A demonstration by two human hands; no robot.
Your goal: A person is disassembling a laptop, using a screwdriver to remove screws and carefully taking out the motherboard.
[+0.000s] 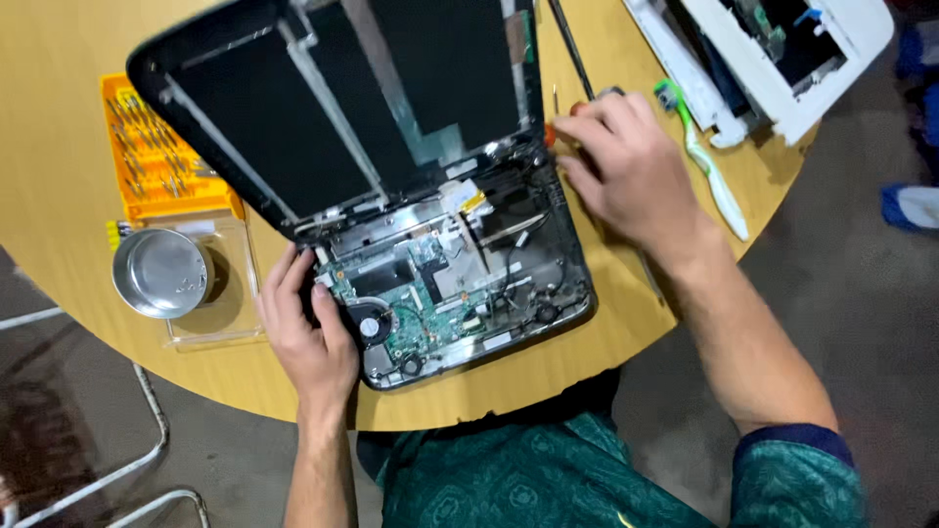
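A dismantled laptop lies near the front edge of the round wooden surface, its base stripped of its cover so that the green circuit board, a small round fan and loose black cables show, while its screen lid is tilted back and shows bare dark panels crossed by pale strips. The left hand grips the near-left corner of the base, fingers curled over the edge beside the fan and the thumb lying along the board. The right hand rests at the right hinge of the laptop, its fingers closed around a small screwdriver with an orange grip, whose thin shaft points up and away; most of the tool is hidden under the fingers. Just beyond that hand, a green and white toothbrush lies on the surface, and a thin dark rod lies beside the lid's right edge. At the far right, a white opened device overhangs the table's rim. To the left of the laptop sit an orange tray of screwdriver bits and, nearer, a shallow metal bowl standing on a clear plastic lid. The person wears a green patterned shirt.
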